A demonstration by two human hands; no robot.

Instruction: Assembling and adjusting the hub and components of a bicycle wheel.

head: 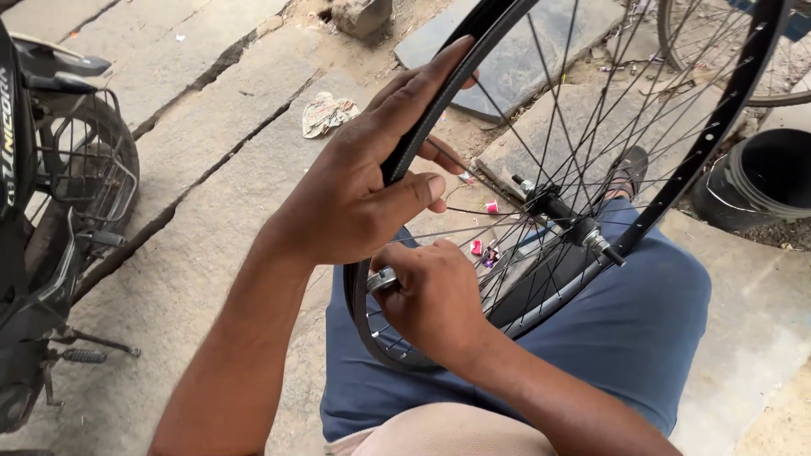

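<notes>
The wheel (541,203) rests tilted across the person's lap, its rim near the chest and its axle (564,221) over the thigh. The left hand (372,186) clamps the rim, fingers wrapped over it, while the right hand (431,295) pinches a small metal tool (382,279) at the rim. The tool could slip off, since the wheel sits unsupported on the knee.

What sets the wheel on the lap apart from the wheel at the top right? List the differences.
The wheel on the lap is held, left hand gripping its rim, right hand at its spokes; the wheel at the top right is untouched on the ground. The lap wheel's hub shows; the other's is out of frame. Both are spoked with dark rims.
</notes>
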